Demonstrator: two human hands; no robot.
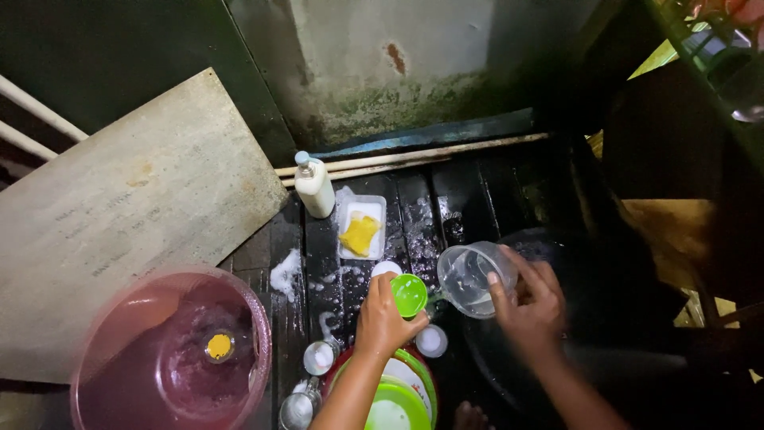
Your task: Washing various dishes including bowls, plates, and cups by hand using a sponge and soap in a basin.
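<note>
My left hand [383,318] grips a small green cup [409,294], its mouth turned toward the camera. My right hand [529,303] holds a clear plastic container [471,276] by its rim, tilted, just right of the cup. Both hang over dark wet planks [430,207] streaked with foam. Below my left wrist lies a stack of green, white and red plates [398,398].
A pink basin [171,350] of water with a yellow-topped object in it sits at lower left. A white bottle [314,185] and a white tray with a yellow sponge [361,228] stand behind. Glasses [318,357] and small lids lie near the plates. A grey board [127,207] leans at left.
</note>
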